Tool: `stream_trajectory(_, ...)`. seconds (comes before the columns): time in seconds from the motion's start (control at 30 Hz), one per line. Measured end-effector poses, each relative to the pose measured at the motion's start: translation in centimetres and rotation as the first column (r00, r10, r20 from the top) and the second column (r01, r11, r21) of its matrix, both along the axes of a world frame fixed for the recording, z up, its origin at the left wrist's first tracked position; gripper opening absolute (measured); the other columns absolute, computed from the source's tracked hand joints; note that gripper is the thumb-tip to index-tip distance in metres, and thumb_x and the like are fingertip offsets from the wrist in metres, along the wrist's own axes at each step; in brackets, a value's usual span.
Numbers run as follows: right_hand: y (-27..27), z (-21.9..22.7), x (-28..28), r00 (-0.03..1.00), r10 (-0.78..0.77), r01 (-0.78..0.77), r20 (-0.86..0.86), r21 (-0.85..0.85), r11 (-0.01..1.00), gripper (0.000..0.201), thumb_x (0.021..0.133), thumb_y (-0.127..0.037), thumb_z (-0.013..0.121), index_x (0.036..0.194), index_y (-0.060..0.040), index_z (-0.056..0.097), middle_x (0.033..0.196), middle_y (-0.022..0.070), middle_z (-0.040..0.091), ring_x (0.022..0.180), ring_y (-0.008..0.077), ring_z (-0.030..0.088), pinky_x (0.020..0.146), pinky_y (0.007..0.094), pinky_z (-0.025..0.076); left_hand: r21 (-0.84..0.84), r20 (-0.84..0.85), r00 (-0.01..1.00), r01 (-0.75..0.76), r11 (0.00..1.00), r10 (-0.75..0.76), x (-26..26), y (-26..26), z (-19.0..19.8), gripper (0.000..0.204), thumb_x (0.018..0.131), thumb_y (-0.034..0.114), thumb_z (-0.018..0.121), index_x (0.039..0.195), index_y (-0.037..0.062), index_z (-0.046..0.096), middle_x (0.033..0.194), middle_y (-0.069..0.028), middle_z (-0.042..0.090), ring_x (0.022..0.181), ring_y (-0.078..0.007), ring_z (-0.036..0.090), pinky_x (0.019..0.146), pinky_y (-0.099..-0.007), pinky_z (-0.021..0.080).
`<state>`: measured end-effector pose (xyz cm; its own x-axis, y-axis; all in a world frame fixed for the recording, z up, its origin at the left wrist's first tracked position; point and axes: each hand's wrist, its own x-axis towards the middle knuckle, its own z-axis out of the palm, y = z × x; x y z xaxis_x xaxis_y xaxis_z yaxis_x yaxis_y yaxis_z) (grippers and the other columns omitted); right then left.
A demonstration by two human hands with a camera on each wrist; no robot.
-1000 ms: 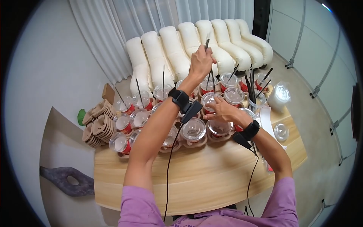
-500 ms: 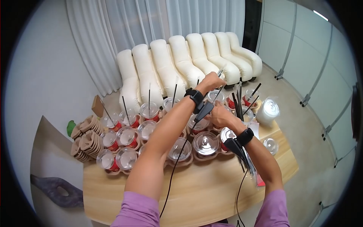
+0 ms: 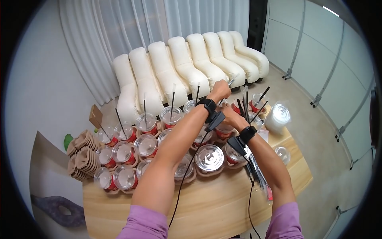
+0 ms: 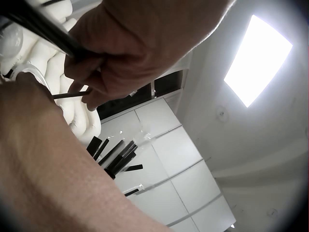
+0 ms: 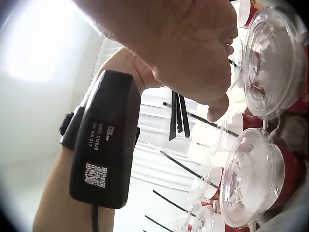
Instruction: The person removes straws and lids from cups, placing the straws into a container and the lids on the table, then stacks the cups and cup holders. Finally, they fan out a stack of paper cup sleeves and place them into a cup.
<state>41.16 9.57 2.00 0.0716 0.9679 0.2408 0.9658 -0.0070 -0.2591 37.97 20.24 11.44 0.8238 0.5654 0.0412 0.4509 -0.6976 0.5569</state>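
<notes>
My left hand (image 3: 220, 91) is above the back row of lidded cups, gripping a bundle of black straws (image 5: 177, 116). From its fingertips a single straw (image 4: 71, 95) slants to my right hand (image 3: 231, 116). That hand is low among the cups, beside a clear lid (image 4: 29, 72); its fingertips are partly hidden, and I cannot tell whether they pinch anything. Red cups with clear domed lids (image 3: 209, 157) stand in cardboard carriers around both hands. Several back-row cups have black straws (image 3: 172, 105) standing up from them.
More black straws (image 3: 243, 104) stand in a clear container at the right. Behind it is a bagged stack of clear lids (image 3: 278, 117); a loose lid (image 3: 282, 155) lies nearer. Straw packets (image 3: 258, 179) lie on the wooden table (image 3: 191, 211). Stacked cardboard carriers (image 3: 85, 159) are at the left.
My left hand has come down from high above the cups toward the right hand. The right hand has shifted from a near lid to the back row. The head view has shifted.
</notes>
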Motion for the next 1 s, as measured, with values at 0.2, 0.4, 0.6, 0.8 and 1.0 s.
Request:
stream_trajectory(0.2, -0.2, -0.2, -0.3, 0.994, 0.055, -0.062, 0.094, 0.066, 0.996, 0.034, 0.084, -0.022, 0.054, 0.111, -0.003, 0.065, 0.104, 0.0256, 0.067, 0.098, 0.046, 0.06, 0.089, 0.0525, 0.043, 0.108, 0.324, 0.945, -0.071, 0.992, 0.032, -0.1, 0.2, -0.1, 0.03, 0.08, 0.022, 0.073, 0.088, -0.0066, 0.071, 0.08, -0.0276, 0.069, 0.079, -0.0373, 0.071, 0.075, -0.0439, 0.055)
stream_trajectory(0.4, -0.5, 1.2, -1.9, 0.985, 0.012, -0.016, 0.17, 0.021, 1.0, 0.033, 0.083, -0.027, 0.059, 0.105, -0.0054, 0.069, 0.101, 0.024, 0.067, 0.1, 0.0434, 0.059, 0.086, 0.0517, 0.044, 0.041, 0.778, 0.626, 0.033, 0.999, -0.052, -3.7, -1.7, 6.8, 0.031, 0.094, 0.021, 0.057, 0.085, -0.0065, 0.068, 0.074, -0.0223, 0.069, 0.071, -0.0336, 0.071, 0.068, -0.0428, 0.054)
stream_trajectory(0.6, -0.4, 5.1, -3.2, 0.985, -0.16, 0.136, -0.057, -0.298, 0.945, 0.04, 0.094, -0.03, 0.054, 0.123, -0.0043, 0.061, 0.116, 0.0314, 0.062, 0.112, 0.0482, 0.055, 0.101, 0.049, 0.041, -0.078, 0.796, 0.604, 0.021, 0.997, 0.049, -10.3, -3.7, 10.7, 0.036, 0.099, 0.027, 0.052, 0.088, -0.0029, 0.069, 0.071, -0.0133, 0.071, 0.07, -0.0233, 0.07, 0.069, -0.0357, 0.053)
stream_trajectory(0.8, -3.5, 5.3, -3.7, 0.99, 0.102, -0.091, -0.102, 0.11, 0.99, 0.024, 0.081, -0.008, 0.057, 0.099, 0.0038, 0.067, 0.095, 0.0285, 0.067, 0.095, 0.0439, 0.064, 0.083, 0.0469, 0.049, -0.425, 0.77, 0.605, 0.252, 0.869, 0.201, -17.7, -4.1, 9.8, 0.029, 0.105, 0.03, 0.048, 0.099, 0.0045, 0.061, 0.077, -0.0007, 0.061, 0.064, -0.0088, 0.052, 0.06, -0.0246, 0.042)
stream_trajectory(1.0, -8.5, 9.5, -10.6, 0.51, 0.141, -0.016, -0.849, 0.155, 0.988, 0.055, 0.104, -0.044, 0.044, 0.123, 0.0041, 0.061, 0.117, 0.0206, 0.067, 0.111, 0.0286, 0.064, 0.096, 0.0362, 0.048, -0.587, 0.746, 0.602, 0.393, 0.708, 0.285, -23.4, -8.7, 7.4, 0.027, 0.106, 0.032, 0.046, 0.098, 0.0071, 0.054, 0.076, 0.0001, 0.055, 0.072, -0.0122, 0.056, 0.065, -0.0288, 0.046)
